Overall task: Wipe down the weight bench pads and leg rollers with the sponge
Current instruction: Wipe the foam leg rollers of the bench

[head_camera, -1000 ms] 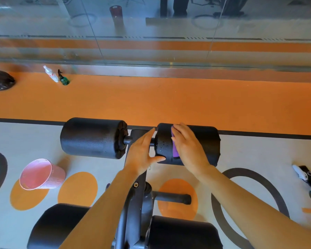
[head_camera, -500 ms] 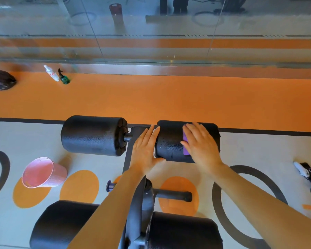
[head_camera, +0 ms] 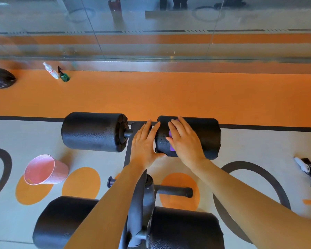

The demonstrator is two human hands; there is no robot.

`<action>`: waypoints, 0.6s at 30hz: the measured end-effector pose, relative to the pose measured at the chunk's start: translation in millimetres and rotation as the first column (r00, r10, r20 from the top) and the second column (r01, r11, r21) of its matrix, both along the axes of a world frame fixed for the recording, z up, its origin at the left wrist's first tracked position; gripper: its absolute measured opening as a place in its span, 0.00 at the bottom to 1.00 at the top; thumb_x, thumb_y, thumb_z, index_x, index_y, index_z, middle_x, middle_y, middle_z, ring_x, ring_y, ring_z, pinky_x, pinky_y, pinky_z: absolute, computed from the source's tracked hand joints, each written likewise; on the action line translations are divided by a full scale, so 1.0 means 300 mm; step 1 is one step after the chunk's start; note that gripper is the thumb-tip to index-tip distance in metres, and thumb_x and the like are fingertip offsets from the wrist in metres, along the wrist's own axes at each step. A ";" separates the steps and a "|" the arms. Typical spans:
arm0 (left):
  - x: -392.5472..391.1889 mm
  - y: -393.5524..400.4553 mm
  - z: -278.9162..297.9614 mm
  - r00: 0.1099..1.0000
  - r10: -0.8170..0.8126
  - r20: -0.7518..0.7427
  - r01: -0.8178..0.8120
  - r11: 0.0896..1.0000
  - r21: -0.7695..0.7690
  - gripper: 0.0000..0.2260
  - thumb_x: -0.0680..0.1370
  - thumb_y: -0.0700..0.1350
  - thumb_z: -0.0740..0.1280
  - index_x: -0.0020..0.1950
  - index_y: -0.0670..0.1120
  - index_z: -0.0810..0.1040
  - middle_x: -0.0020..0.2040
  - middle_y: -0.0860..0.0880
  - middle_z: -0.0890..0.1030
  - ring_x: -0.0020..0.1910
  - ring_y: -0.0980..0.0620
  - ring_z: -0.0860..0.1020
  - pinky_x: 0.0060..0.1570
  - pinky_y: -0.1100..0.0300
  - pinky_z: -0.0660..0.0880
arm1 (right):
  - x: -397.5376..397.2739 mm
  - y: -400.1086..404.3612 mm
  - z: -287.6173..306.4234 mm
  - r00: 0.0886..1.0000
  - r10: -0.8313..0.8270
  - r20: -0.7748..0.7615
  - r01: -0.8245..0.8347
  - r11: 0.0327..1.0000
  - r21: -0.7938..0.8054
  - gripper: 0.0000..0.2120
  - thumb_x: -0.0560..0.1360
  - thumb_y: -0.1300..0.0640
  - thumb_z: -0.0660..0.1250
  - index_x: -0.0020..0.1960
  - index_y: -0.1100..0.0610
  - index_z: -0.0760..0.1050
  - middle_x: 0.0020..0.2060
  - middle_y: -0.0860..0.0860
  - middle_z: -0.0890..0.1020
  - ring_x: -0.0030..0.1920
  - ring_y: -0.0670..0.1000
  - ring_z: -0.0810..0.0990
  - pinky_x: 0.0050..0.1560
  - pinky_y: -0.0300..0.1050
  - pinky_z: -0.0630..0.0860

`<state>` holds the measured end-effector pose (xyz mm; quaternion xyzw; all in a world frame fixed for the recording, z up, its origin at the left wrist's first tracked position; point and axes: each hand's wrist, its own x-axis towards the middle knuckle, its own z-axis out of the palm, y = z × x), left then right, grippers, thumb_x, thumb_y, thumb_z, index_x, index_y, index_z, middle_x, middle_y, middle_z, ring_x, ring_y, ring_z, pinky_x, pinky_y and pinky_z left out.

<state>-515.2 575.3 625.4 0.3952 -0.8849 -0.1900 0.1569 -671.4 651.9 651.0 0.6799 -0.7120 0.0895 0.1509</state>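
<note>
so the right hand [head_camera: 185,141] slid the sponge [head_camera: 171,141] back toward the inner end of the right roller [head_camera: 205,137] after a pass outward, so that end's getting scrubbed; fingers flat, pressing the purple sponge, mostly hidden; left hand [head_camera: 144,144] braces the roller's end, fingers straight; roller's black, pebbly foam

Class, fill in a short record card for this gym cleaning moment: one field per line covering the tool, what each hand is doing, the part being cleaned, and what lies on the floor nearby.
tool: purple sponge
right hand: presses the sponge flat on the far right roller
left hand: flat against that roller's inner end
far left roller: untouched
floor nearby: pink bucket tipped over; two bottles by the glass wall
</note>
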 end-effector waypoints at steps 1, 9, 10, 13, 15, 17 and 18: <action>0.000 0.001 0.002 1.000 0.003 0.005 -0.003 1.000 0.001 0.50 0.61 0.55 0.79 0.77 0.55 0.55 0.78 0.46 0.56 0.73 0.41 0.62 0.67 0.42 0.65 | -0.025 0.013 -0.005 1.000 0.013 0.016 -0.013 1.000 -0.013 0.23 0.78 0.50 0.61 0.63 0.67 0.74 0.59 0.62 0.79 0.65 0.63 0.74 0.67 0.56 0.70; 0.006 0.012 0.051 0.998 0.010 0.064 -0.010 1.000 0.002 0.46 0.64 0.60 0.76 0.77 0.53 0.59 0.78 0.46 0.54 0.74 0.41 0.60 0.70 0.40 0.61 | -0.259 0.162 -0.001 0.983 -0.067 0.173 0.077 0.996 -0.054 0.20 0.75 0.53 0.65 0.60 0.67 0.76 0.57 0.61 0.79 0.61 0.64 0.76 0.60 0.56 0.75; 0.008 0.010 0.062 0.998 0.009 0.065 -0.008 1.000 -0.016 0.44 0.66 0.64 0.73 0.76 0.52 0.60 0.78 0.46 0.55 0.74 0.41 0.61 0.70 0.40 0.59 | -0.277 0.173 0.003 0.975 -0.086 0.204 0.095 0.995 -0.032 0.20 0.74 0.55 0.68 0.60 0.67 0.76 0.58 0.62 0.79 0.62 0.64 0.76 0.59 0.56 0.75; -0.001 0.015 0.105 0.998 0.038 0.046 -0.036 0.998 -0.050 0.37 0.71 0.71 0.60 0.74 0.51 0.65 0.77 0.45 0.59 0.73 0.41 0.63 0.70 0.41 0.57 | -0.317 0.201 0.031 0.938 -0.138 0.319 0.138 0.990 0.022 0.21 0.72 0.60 0.73 0.61 0.69 0.75 0.58 0.63 0.78 0.60 0.64 0.77 0.56 0.57 0.76; -0.026 0.031 0.138 0.995 0.093 0.039 -0.092 0.995 -0.031 0.33 0.75 0.67 0.59 0.75 0.51 0.64 0.77 0.46 0.59 0.73 0.40 0.62 0.70 0.43 0.58 | -0.347 0.217 0.054 0.914 -0.154 0.375 0.157 0.987 0.022 0.20 0.72 0.62 0.73 0.61 0.70 0.76 0.57 0.64 0.78 0.58 0.64 0.78 0.56 0.55 0.76; -0.059 0.050 0.161 0.988 0.150 0.043 -0.149 0.988 -0.030 0.28 0.78 0.60 0.60 0.75 0.51 0.63 0.77 0.46 0.58 0.73 0.42 0.62 0.72 0.47 0.57 | -0.386 0.225 0.075 0.907 -0.144 0.395 0.149 0.989 0.018 0.20 0.72 0.62 0.73 0.61 0.69 0.76 0.57 0.63 0.78 0.57 0.63 0.78 0.57 0.51 0.74; -0.079 0.057 0.167 0.984 0.170 0.050 -0.168 0.985 -0.034 0.26 0.79 0.58 0.61 0.75 0.51 0.63 0.77 0.46 0.59 0.73 0.42 0.61 0.72 0.48 0.56 | -0.408 0.224 0.086 0.906 -0.132 0.403 0.137 0.990 0.014 0.20 0.73 0.61 0.72 0.61 0.69 0.76 0.58 0.62 0.78 0.58 0.63 0.78 0.58 0.49 0.73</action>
